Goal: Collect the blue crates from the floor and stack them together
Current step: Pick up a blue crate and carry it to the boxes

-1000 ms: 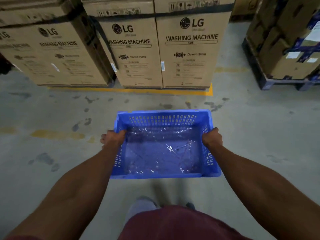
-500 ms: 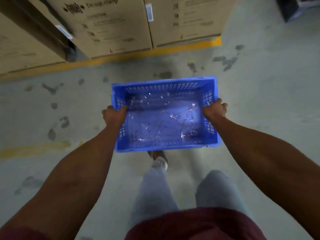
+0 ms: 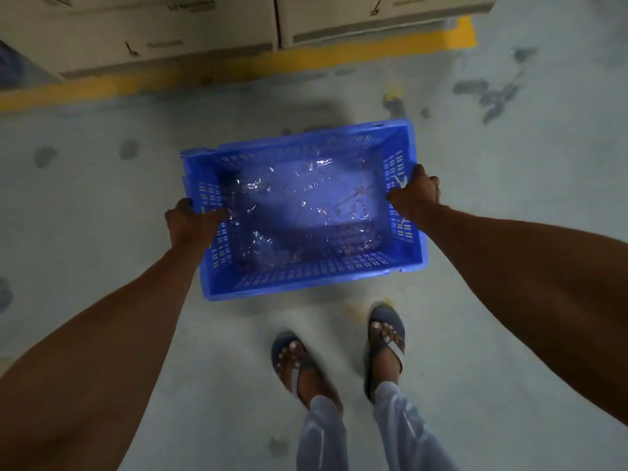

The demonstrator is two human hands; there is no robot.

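A blue slotted plastic crate [image 3: 306, 277] is in the middle of the head view, low over the grey floor, slightly turned so its right side is farther away. Crumpled clear plastic film [image 3: 306, 212] lines its bottom. My left hand [image 3: 193, 226] grips the crate's left rim and my right hand [image 3: 416, 195] grips the right rim. Whether the crate touches the floor I cannot tell; a dark shadow lies beneath and behind it. No other crate is in view.
Cardboard boxes [image 3: 170, 32] stand along the top edge behind a yellow floor line [image 3: 238, 71]. My two feet in sandals [image 3: 339, 355] stand just behind the crate. Dark stains mark the concrete floor [image 3: 492, 93].
The crate has gone down toward the floor and my head has tilted further down; the boxes have slid to the top edge and my feet have come into view.
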